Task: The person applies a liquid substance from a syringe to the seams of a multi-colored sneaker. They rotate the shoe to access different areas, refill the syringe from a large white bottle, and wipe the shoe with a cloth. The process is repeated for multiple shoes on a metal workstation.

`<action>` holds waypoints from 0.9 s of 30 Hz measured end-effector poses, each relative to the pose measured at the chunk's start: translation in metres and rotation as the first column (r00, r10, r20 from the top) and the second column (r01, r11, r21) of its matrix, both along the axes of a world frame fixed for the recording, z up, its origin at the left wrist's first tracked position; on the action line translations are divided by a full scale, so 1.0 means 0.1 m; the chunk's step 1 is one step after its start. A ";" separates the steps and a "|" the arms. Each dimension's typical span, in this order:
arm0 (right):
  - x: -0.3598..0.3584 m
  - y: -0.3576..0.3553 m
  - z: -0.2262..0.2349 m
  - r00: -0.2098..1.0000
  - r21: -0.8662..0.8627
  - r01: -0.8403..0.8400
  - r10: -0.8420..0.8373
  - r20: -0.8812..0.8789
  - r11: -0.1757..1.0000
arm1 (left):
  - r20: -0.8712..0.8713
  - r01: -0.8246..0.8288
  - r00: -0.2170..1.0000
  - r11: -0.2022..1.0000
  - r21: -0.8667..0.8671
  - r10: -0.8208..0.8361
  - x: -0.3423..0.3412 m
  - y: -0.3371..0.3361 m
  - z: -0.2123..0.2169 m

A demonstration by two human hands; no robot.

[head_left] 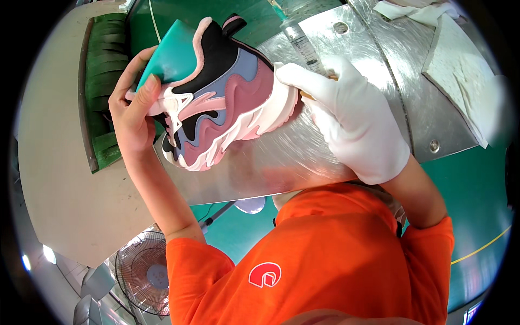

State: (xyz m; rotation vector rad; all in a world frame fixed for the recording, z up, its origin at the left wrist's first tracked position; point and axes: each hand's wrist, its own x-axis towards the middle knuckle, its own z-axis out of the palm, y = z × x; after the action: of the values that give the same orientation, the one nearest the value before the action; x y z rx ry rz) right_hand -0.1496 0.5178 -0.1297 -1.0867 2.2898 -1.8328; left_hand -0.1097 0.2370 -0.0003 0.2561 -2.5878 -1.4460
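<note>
Pretty sure I'm looking at a shoe factory workstation: a brushed metal worktable (303, 162) bolted together across the middle of the frame, green conveyor belt (105, 81) at upper left, green painted floor (476, 216) with a yellow line at lower right, and a floor fan (145, 273) at the bottom left.

The bench (281, 162) is topped with a curved sheet of scuffed, brushed metal, fastened by round bolts, with a beige panel (59, 179) alongside it to the left and green flooring showing beyond. On the metal at the upper right lies a flat white slab (460, 70) with a crumpled white cloth (411, 11) at its upper edge. A clear syringe (300, 43) rests on the metal near the top centre, and a strip of green bristles (105, 81) runs along the left panel.
</note>
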 end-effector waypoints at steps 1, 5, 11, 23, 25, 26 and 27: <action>0.02 0.00 0.01 1.000 0.012 -0.004 0.004 0.008 1.000 | 0.002 -0.005 1.000 1.000 -0.001 0.005 0.02 0.01 0.01; 0.00 -0.01 0.05 1.000 0.095 -0.024 0.024 -0.002 0.995 | 0.012 -0.008 1.000 1.000 -0.007 0.009 0.05 0.02 0.04; -0.01 -0.01 0.04 1.000 0.127 -0.009 0.013 -0.028 0.992 | 0.005 -0.021 1.000 1.000 0.002 0.021 -0.04 0.07 -0.01; 0.00 -0.02 0.04 0.991 -0.067 0.128 -0.125 0.055 0.989 | -0.013 0.012 1.000 1.000 0.015 -0.011 0.03 0.11 0.02; 0.03 -0.02 0.09 0.991 -0.058 0.107 -0.102 0.087 0.993 | -0.037 0.008 0.999 1.000 -0.008 -0.008 0.07 0.13 0.03; 0.06 -0.04 0.10 0.991 -0.062 0.109 -0.103 0.085 0.992 | -0.060 0.019 0.998 0.999 -0.028 -0.021 0.09 0.14 0.02; 0.08 -0.06 0.11 0.991 -0.066 0.110 -0.104 0.084 0.992 | -0.065 0.016 0.998 0.999 -0.031 -0.018 0.11 0.16 0.03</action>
State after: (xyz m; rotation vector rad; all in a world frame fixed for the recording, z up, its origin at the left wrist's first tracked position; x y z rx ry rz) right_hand -0.1420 0.5117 -0.1190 -0.8963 2.2971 -1.9705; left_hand -0.0987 0.2527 0.0028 0.1798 -2.5637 -1.3958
